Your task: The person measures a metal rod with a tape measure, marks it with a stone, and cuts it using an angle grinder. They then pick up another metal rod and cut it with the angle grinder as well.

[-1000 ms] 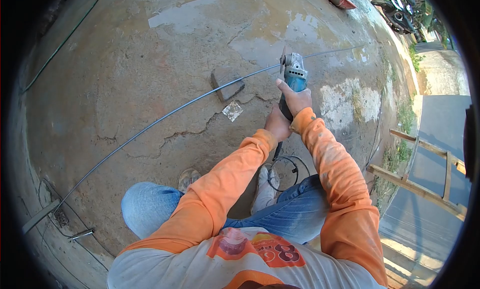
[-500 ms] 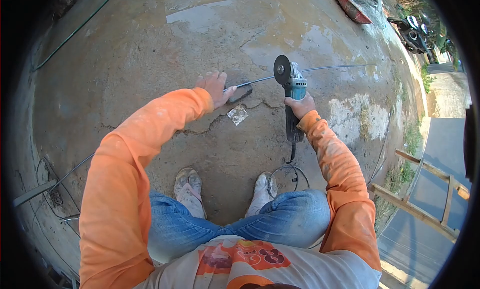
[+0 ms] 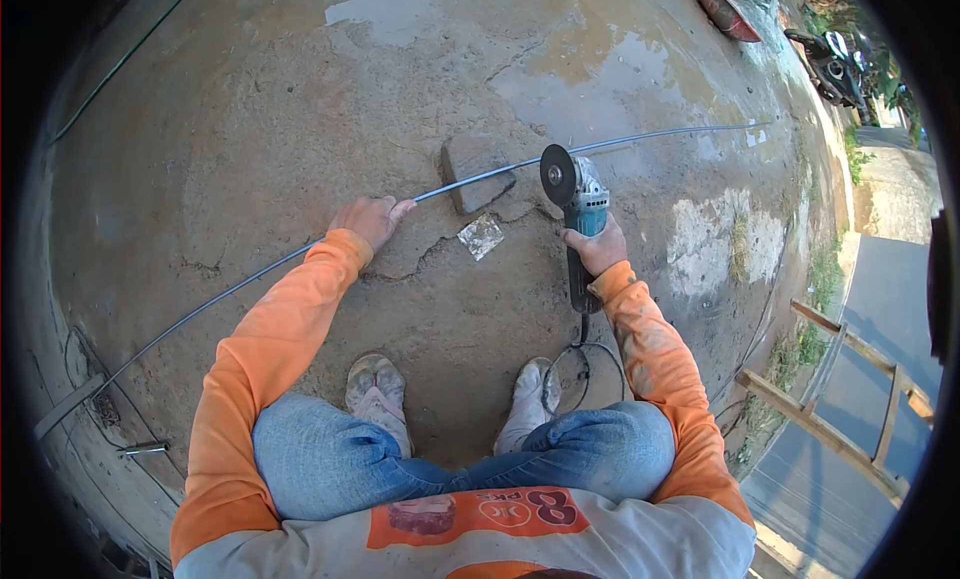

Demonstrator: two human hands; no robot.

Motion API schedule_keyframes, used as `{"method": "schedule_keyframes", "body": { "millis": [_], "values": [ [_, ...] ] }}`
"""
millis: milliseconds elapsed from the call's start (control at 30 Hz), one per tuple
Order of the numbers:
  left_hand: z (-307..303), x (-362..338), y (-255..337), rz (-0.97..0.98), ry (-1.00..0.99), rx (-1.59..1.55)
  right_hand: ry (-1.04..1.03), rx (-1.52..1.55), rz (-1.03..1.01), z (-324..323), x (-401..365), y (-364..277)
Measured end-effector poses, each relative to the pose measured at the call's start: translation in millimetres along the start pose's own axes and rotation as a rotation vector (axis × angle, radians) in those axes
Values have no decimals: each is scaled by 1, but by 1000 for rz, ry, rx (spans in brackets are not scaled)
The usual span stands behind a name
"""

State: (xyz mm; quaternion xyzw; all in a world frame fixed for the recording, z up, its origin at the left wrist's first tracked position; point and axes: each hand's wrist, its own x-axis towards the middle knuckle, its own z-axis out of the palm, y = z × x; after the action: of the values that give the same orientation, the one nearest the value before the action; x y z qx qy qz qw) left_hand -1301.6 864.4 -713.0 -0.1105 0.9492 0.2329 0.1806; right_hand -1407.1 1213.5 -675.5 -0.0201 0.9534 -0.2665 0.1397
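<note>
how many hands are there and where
2. The left hand holds the long rod, left of the block under it; the right hand holds the angle grinder. Neither is hidden.

Single head view, worn by the person, looking forward and steeply down from above the chest. The shirt (image 3: pixel 640 541) lies closest, along the bottom edge; the knees (image 3: pixel 315 454) and shoes (image 3: pixel 378 387) sit beyond it, lower centre. Both hands, the left (image 3: pixel 368 222) and the right (image 3: pixel 600 247), fall near mid-picture at arm's reach. The ground (image 3: pixel 240 149) fills most of the coverage. A motorcycle (image 3: pixel 838 71) marks the farther surroundings, upper right. Dark curved borders bound the wide field at both sides.
</note>
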Motion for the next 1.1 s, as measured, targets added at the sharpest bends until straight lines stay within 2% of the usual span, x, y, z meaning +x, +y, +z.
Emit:
{"method": "schedule_keyframes", "body": {
  "millis": [333,633,733,1100],
  "values": [
    [12,3,-9,53,96,17,11,-56,-57,10,1,-11],
    [6,3,-4,-10,4,54,15,-59,-51,10,1,-15],
    [9,2,-6,31,74,37,25,-71,-61,11,3,-12],
    [8,2,-4,31,63,51,20,-87,-46,10,4,-17]
  ]
}}
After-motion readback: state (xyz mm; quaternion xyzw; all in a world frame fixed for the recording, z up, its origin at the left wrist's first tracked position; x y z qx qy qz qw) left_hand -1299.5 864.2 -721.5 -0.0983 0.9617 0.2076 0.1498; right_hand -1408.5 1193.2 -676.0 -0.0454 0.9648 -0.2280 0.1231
